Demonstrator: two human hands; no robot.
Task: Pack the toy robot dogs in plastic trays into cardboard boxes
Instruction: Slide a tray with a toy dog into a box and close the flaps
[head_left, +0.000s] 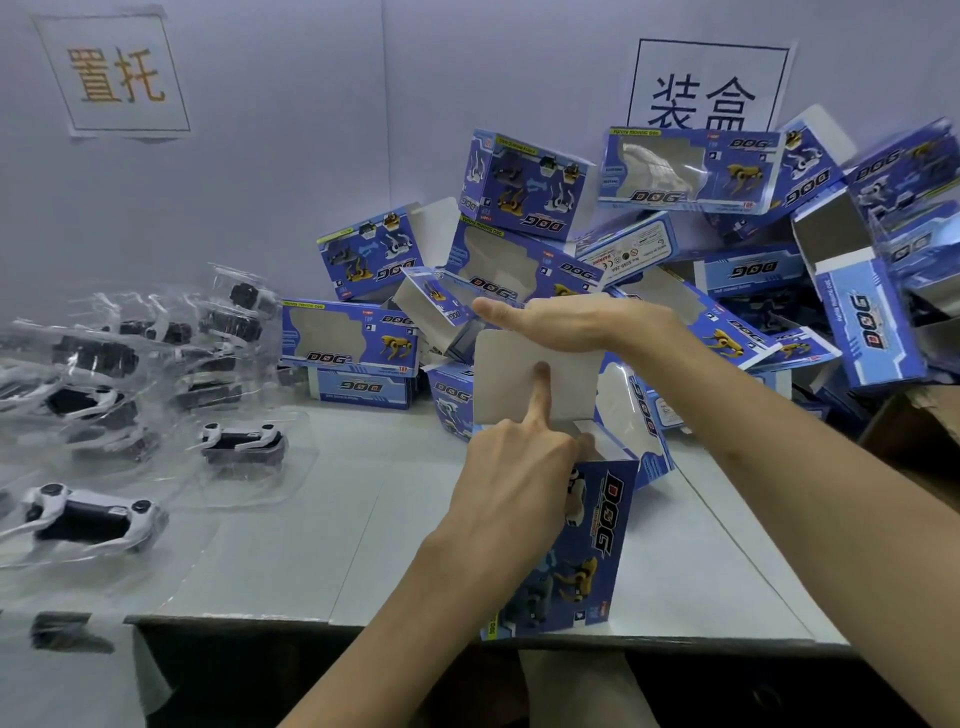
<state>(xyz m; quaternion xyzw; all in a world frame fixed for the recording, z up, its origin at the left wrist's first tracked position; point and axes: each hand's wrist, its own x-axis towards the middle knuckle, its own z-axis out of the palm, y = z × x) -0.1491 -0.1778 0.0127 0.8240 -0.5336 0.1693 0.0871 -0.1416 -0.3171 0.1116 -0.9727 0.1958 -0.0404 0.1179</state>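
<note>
One blue box (592, 545) stands on end at the near edge of the surface (363, 519). Left hand (511, 467) grips its side, forefinger pressing the white flap (504, 374). Right hand (576, 325) lies over the flap's top, fingers hidden, grip unclear. Trayed dogs (241, 447) lie at left; more boxes (675, 234) are piled behind.

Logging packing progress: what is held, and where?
A blue cardboard box: left hand grips its upper side, index finger pressing the white flap; right hand covers the flap's top edge, its fingers hidden.
</note>
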